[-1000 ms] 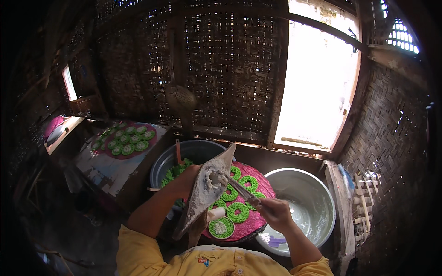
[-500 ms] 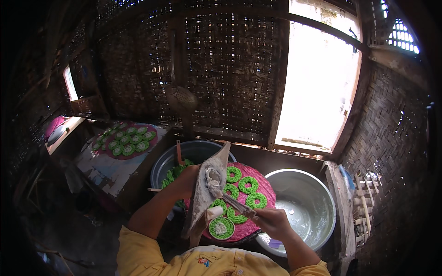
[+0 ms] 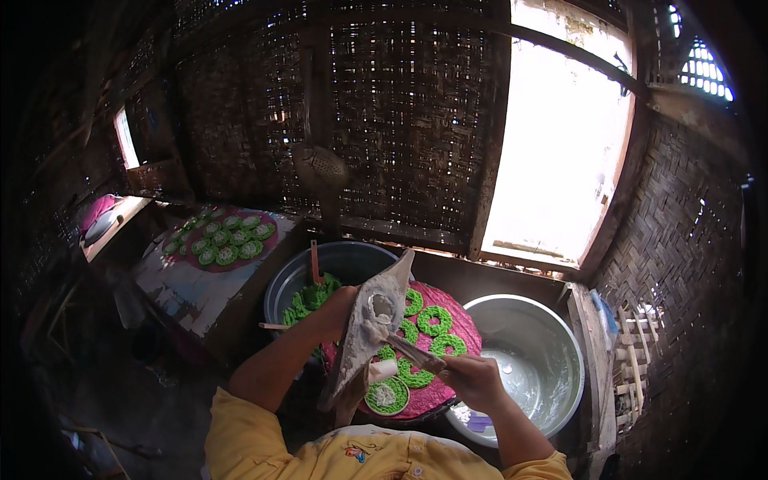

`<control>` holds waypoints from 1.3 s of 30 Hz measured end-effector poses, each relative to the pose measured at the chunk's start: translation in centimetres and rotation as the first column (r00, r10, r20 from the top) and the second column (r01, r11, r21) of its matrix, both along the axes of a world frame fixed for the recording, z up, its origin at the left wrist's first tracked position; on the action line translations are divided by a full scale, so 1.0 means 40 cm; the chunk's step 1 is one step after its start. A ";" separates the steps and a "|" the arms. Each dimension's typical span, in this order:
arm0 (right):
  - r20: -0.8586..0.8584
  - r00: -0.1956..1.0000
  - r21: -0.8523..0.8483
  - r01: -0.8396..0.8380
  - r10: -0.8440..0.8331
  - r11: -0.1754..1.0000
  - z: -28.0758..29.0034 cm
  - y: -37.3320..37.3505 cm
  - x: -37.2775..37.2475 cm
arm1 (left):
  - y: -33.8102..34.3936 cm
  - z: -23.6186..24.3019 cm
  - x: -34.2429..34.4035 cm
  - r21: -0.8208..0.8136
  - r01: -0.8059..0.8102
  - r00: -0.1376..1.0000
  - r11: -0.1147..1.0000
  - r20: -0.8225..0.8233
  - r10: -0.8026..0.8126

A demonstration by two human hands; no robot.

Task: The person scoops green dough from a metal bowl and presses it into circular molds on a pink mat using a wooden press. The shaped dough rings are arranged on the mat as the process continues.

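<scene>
While in the head view the left hand (image 3: 342, 308) holds a pointed board (image 3: 356, 348) over the left part of the pink mat (image 3: 436, 390), its fingers hidden behind, the right hand (image 3: 474, 378) clasps a flat tool (image 3: 418, 355) whose tip meets the board's white paste (image 3: 376, 326). Green rings (image 3: 434, 321) lie on the mat; at its near edge, a green disc (image 3: 387, 395) bears white crumbs. Left of the mat, a dark basin (image 3: 352, 260) contains green dough (image 3: 314, 299); right of it stands a metal basin (image 3: 532, 328).

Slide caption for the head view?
Left hand at a white-coated board, right hand gripping a tool, above green rings on a round pink surface.
</scene>
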State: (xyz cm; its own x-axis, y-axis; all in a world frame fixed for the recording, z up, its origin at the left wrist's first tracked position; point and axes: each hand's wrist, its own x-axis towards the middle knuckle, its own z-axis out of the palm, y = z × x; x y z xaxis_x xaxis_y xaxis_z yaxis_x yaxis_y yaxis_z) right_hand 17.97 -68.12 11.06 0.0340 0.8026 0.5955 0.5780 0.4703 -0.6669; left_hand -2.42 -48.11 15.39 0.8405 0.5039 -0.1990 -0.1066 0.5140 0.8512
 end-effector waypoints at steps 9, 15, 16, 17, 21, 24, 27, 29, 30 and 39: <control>0.325 0.917 0.193 0.175 -0.231 0.966 0.022 0.009 0.028 | 0.015 -0.007 -0.002 0.232 0.063 0.998 0.971 0.004 -0.066; 0.415 0.889 0.165 0.137 -0.194 0.977 -0.012 0.005 0.110 | -0.009 0.023 0.026 0.966 -0.016 0.963 0.257 -0.055 0.264; 0.416 0.888 0.166 0.140 -0.198 0.976 -0.025 0.003 0.160 | -0.019 0.008 0.028 0.945 -0.206 0.926 0.252 0.104 0.364; 0.401 0.865 0.188 0.245 -0.302 0.951 -0.041 0.002 0.222 | 0.021 0.023 0.003 0.762 -0.223 0.961 0.607 0.067 0.269; 0.388 0.732 -0.109 0.640 -0.560 0.761 -0.184 -0.023 0.499 | 0.135 -0.039 -0.038 0.648 -0.194 0.981 0.736 0.129 0.145; 0.726 0.646 -0.507 0.735 -0.237 0.451 -0.385 0.008 0.612 | 0.149 -0.094 -0.027 0.801 -0.155 0.988 0.578 0.121 0.098; 0.661 0.735 -0.649 0.662 -0.154 0.375 -0.562 0.048 0.646 | 0.124 -0.094 0.022 0.850 -0.033 0.995 0.526 0.075 -0.059; 0.653 0.754 -0.699 0.638 -0.075 0.324 -0.627 0.048 0.651 | 0.109 -0.076 0.054 0.870 0.010 0.994 0.493 0.043 -0.097; 0.681 0.730 -0.622 0.622 -0.066 0.476 -0.646 0.047 0.648 | 0.104 -0.067 0.064 0.874 0.028 0.994 0.485 0.025 -0.103; 0.601 0.688 -0.793 0.450 0.406 0.411 -0.736 0.045 0.579 | 0.126 -0.089 0.090 0.894 0.054 0.993 0.445 -0.001 -0.117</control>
State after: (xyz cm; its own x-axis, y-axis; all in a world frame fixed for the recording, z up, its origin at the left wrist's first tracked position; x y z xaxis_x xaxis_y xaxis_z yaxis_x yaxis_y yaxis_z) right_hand 41.11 -66.32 -18.37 0.0461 0.8300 -0.5558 0.9889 -0.1166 -0.0921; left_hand 1.17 -43.09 11.84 0.8825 0.3022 0.3604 -0.1672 -0.5145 0.8410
